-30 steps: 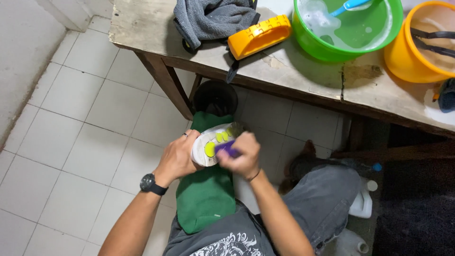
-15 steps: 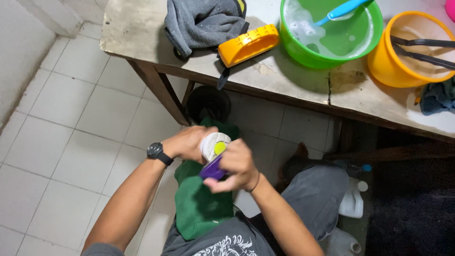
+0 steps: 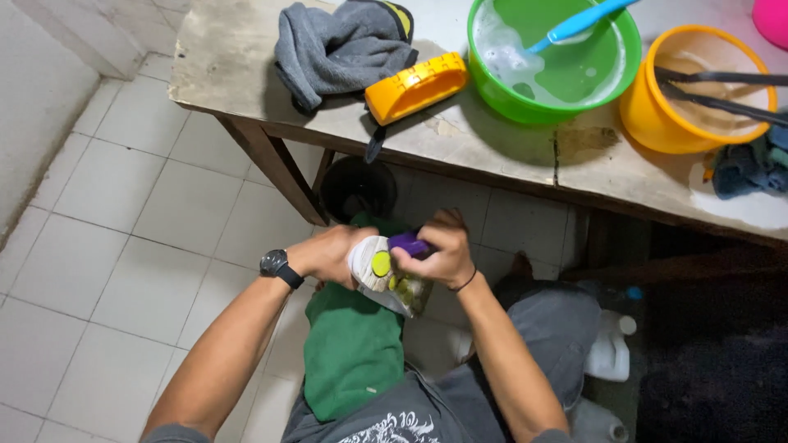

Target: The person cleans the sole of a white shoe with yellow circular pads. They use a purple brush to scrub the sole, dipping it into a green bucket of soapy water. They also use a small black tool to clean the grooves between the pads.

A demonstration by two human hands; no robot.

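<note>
My left hand (image 3: 332, 253) grips a shoe (image 3: 379, 272) turned sole up, its white sole marked with yellow-green patches. A purple brush (image 3: 408, 243) sits in my right hand (image 3: 439, 253), pressed against the sole near its upper end. Both hands hover over a green cloth (image 3: 353, 344) draped on my lap, below the front edge of the wooden table (image 3: 238, 61). A dark watch is on my left wrist.
On the table stand a green basin (image 3: 548, 57) of soapy water with a blue brush, an orange bucket (image 3: 696, 86), a yellow scrub brush (image 3: 414, 86) and a grey cloth (image 3: 336, 45). A black bin (image 3: 355, 187) sits under the table; white jugs (image 3: 607, 353) stand at my right.
The shoe has been turned in my left hand, and my right hand has carried the purple brush from the lower side up to the top end of the sole.
</note>
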